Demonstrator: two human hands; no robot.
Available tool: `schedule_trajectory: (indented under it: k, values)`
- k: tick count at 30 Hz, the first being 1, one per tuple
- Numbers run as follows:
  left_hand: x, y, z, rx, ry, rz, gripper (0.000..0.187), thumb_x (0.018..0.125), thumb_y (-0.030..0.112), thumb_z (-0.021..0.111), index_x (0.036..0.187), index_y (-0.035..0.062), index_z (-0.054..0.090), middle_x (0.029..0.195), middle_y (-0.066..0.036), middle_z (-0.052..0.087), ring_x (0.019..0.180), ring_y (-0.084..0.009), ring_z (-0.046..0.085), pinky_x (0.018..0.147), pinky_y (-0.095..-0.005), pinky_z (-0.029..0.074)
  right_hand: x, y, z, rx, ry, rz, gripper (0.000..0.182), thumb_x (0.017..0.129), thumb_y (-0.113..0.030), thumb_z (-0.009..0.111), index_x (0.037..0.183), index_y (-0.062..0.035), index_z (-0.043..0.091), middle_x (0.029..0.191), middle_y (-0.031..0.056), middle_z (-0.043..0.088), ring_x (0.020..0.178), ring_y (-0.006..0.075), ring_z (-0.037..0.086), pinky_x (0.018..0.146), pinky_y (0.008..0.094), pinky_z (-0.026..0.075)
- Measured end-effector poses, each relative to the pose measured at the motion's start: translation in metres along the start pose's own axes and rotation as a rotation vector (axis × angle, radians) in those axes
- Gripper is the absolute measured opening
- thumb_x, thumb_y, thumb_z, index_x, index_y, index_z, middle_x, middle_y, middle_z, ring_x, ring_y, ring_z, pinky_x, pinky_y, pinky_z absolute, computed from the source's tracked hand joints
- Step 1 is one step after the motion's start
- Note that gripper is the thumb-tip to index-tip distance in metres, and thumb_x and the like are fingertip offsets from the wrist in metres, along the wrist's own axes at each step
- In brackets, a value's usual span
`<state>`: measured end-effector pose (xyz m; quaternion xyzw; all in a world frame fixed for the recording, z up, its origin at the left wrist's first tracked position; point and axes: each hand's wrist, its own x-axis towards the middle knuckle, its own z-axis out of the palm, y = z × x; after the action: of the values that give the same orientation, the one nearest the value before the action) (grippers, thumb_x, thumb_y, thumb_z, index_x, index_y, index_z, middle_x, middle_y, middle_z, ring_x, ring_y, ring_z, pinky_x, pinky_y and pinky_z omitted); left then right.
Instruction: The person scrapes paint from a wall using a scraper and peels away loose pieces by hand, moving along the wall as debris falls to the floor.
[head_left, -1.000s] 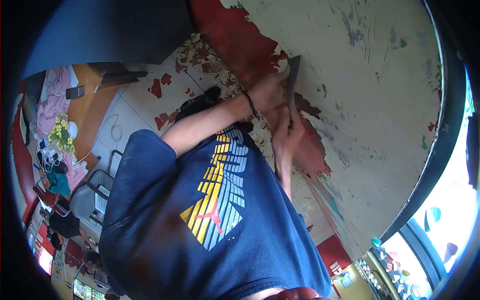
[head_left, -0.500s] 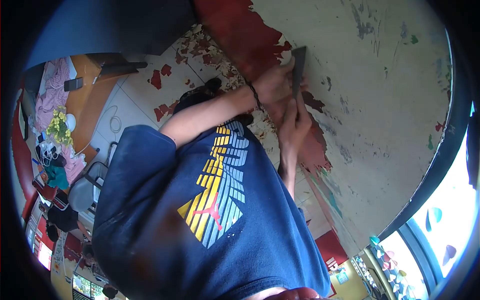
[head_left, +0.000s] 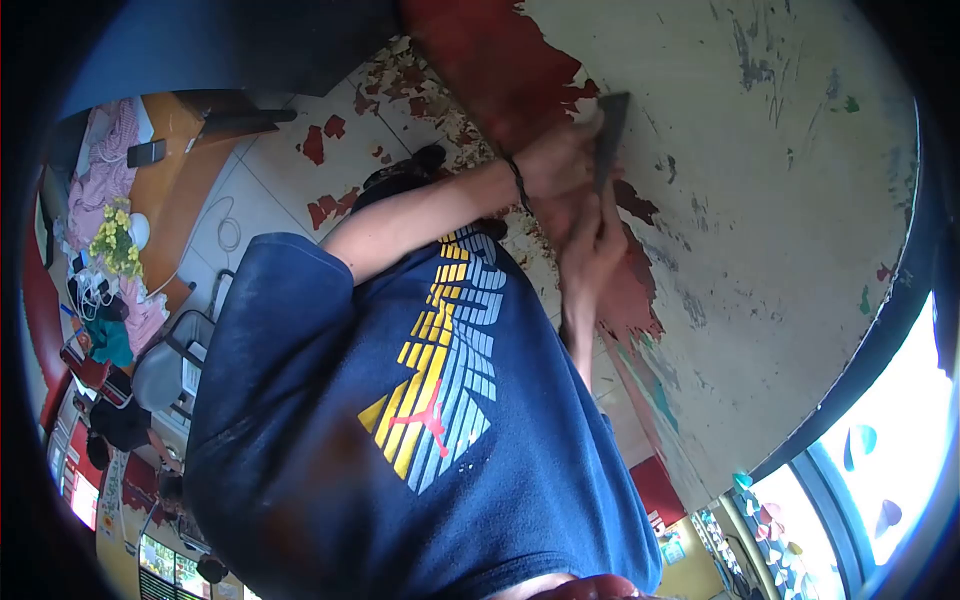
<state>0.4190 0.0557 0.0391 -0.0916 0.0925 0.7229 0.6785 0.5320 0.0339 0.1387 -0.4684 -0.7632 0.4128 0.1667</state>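
Observation:
A dark, wedge-shaped scraper (head_left: 611, 135) lies against a large pale board (head_left: 780, 200), its wide end pointing away from me. My right hand (head_left: 592, 245) is closed around the scraper's narrow end; the handle is hidden in my fingers. My left hand (head_left: 560, 160), with a dark band at the wrist, reaches across and is closed at the scraper's side, its fingertips partly hidden and blurred. Ragged red paint (head_left: 500, 70) covers the board's near edge, on both sides of my hands. Beyond it the surface is bare, with grey and green marks.
Paint flakes (head_left: 420, 100) litter the tiled floor below the board. To the left stand a wooden desk (head_left: 165, 190) with cloth and yellow flowers (head_left: 118, 240), and a grey chair (head_left: 172, 375). A person (head_left: 120, 425) is at the far left. Bright windows (head_left: 880, 430) lie right.
Both hands and the scraper have shifted slightly right in the view, as has the board. The scraper stays in my grip, and its angle is slightly different.

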Motion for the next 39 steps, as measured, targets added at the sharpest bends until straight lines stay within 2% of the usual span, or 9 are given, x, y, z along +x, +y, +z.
schedule_trajectory:
  k: [5, 8, 11, 14, 17, 21, 26, 36, 39]
  values:
    - [0.0, 0.01, -0.019, -0.044, 0.043, -0.045, 0.036, 0.097, 0.039, 0.047, 0.101, 0.0054, 0.057, 0.094, -0.006, 0.058, 0.095, -0.0226, 0.056, 0.095, -0.0424, 0.044, -0.001, -0.003, 0.01, 0.028, -0.03, -0.056, 0.038, 0.099, -0.012, 0.039, 0.135, -0.0066, 0.048, 0.065, -0.0017, 0.048, 0.056, 0.0034, 0.039, 0.048, 0.0214, 0.032]
    - [-0.006, -0.003, 0.007, 0.044, 0.037, -0.035, 0.036, 0.096, 0.04, 0.047, 0.101, 0.0059, 0.057, 0.094, -0.006, 0.057, 0.094, -0.0219, 0.056, 0.093, -0.0402, 0.045, -0.001, 0.0, -0.006, 0.149, -0.045, 0.169, 0.038, 0.098, -0.011, 0.04, 0.136, -0.0075, 0.047, 0.064, -0.0044, 0.043, 0.055, 0.0012, 0.037, 0.047, 0.019, 0.03]
    - [-0.012, 0.005, 0.006, 0.101, 0.088, -0.002, 0.035, 0.097, 0.04, 0.047, 0.101, 0.0066, 0.057, 0.093, -0.005, 0.057, 0.093, -0.0208, 0.056, 0.091, -0.0394, 0.046, -0.006, 0.008, 0.015, 0.099, 0.027, 0.024, 0.039, 0.098, -0.011, 0.04, 0.137, -0.0081, 0.047, 0.065, -0.0047, 0.043, 0.054, 0.0011, 0.036, 0.046, 0.0191, 0.029]
    - [-0.011, -0.003, 0.003, 0.1, 0.017, -0.046, 0.036, 0.096, 0.04, 0.048, 0.102, 0.0061, 0.057, 0.092, -0.005, 0.057, 0.09, -0.0201, 0.056, 0.09, -0.0395, 0.047, -0.012, -0.012, -0.003, 0.163, 0.0, 0.197, 0.039, 0.097, -0.012, 0.042, 0.136, -0.0059, 0.047, 0.069, -0.0046, 0.044, 0.06, 0.0018, 0.04, 0.051, 0.0188, 0.032]
    - [-0.003, 0.001, -0.003, 0.103, 0.036, 0.006, 0.037, 0.095, 0.041, 0.049, 0.102, 0.0059, 0.057, 0.091, -0.004, 0.057, 0.088, -0.0195, 0.057, 0.091, -0.0396, 0.047, 0.0, -0.002, 0.009, 0.035, 0.005, 0.067, 0.038, 0.097, -0.013, 0.043, 0.134, -0.005, 0.049, 0.068, -0.0042, 0.046, 0.06, 0.0021, 0.04, 0.051, 0.0187, 0.031]
    - [-0.005, -0.007, -0.015, 0.133, 0.013, 0.027, 0.036, 0.095, 0.042, 0.049, 0.102, 0.0069, 0.057, 0.089, -0.002, 0.057, 0.086, -0.019, 0.057, 0.09, -0.0392, 0.047, -0.014, -0.006, 0.012, 0.105, 0.057, 0.153, 0.038, 0.098, -0.013, 0.044, 0.134, -0.0051, 0.049, 0.067, -0.0052, 0.045, 0.058, 0.0013, 0.039, 0.049, 0.0189, 0.03]
    - [-0.001, -0.002, -0.013, 0.151, -0.005, 0.096, 0.035, 0.097, 0.04, 0.046, 0.105, 0.007, 0.057, 0.094, -0.004, 0.059, 0.089, -0.0195, 0.058, 0.09, -0.0398, 0.047, -0.007, -0.001, 0.019, 0.178, 0.03, 0.084, 0.038, 0.099, -0.014, 0.043, 0.136, -0.0047, 0.047, 0.065, -0.0075, 0.043, 0.054, 0.0004, 0.035, 0.045, 0.0191, 0.026]
    - [-0.009, 0.0, 0.012, 0.093, 0.093, -0.027, 0.041, 0.095, 0.044, 0.049, 0.111, 0.0074, 0.056, 0.101, -0.008, 0.06, 0.099, -0.0266, 0.058, 0.091, -0.0417, 0.046, -0.007, -0.004, 0.005, 0.213, 0.016, 0.097, 0.038, 0.099, -0.015, 0.043, 0.136, -0.0058, 0.047, 0.062, -0.008, 0.039, 0.053, 0.0009, 0.033, 0.045, 0.0197, 0.025]
    - [-0.003, -0.001, 0.001, 0.11, 0.015, 0.036, 0.042, 0.095, 0.046, 0.048, 0.11, 0.0072, 0.055, 0.097, -0.007, 0.059, 0.101, -0.0262, 0.057, 0.093, -0.0428, 0.044, 0.0, -0.008, 0.004, 0.089, 0.028, 0.048, 0.038, 0.097, -0.01, 0.042, 0.135, -0.005, 0.048, 0.066, -0.0013, 0.048, 0.061, 0.0054, 0.042, 0.052, 0.024, 0.036]
